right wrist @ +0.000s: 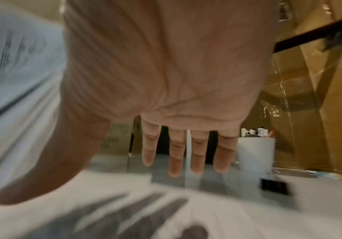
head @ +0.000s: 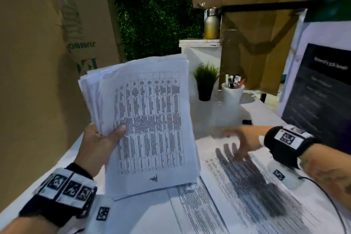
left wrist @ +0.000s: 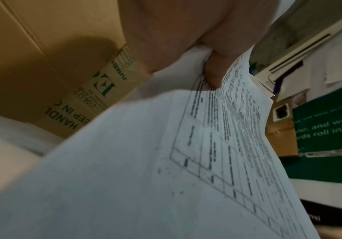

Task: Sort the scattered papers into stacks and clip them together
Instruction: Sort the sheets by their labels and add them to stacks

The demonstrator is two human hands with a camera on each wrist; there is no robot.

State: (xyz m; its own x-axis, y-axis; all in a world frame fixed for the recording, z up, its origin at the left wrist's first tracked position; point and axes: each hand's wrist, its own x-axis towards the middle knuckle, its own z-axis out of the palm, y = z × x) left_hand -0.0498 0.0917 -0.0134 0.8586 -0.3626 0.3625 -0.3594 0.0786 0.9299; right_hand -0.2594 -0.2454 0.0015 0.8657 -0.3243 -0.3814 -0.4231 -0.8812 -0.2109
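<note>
One thick stack of white printed table sheets (head: 144, 119) stands tilted, pinched by the left hand (head: 98, 146) at its fanned edge — sheets could slide out. Right hand (head: 241, 138), fingers spread and empty, hovers over loose printed pages (head: 247, 195) on the white table (head: 256, 108) — a careless sweep would scatter them.

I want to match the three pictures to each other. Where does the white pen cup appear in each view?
Head view: the white pen cup stands on the table at upper right of centre, beside the small green potted plant.
Left wrist view: not in it; the held stack of printed papers fills the frame.
Right wrist view: at right of centre, past the open right hand's fingers.
Shared landmark: the small black binder clip near the cup.
</note>
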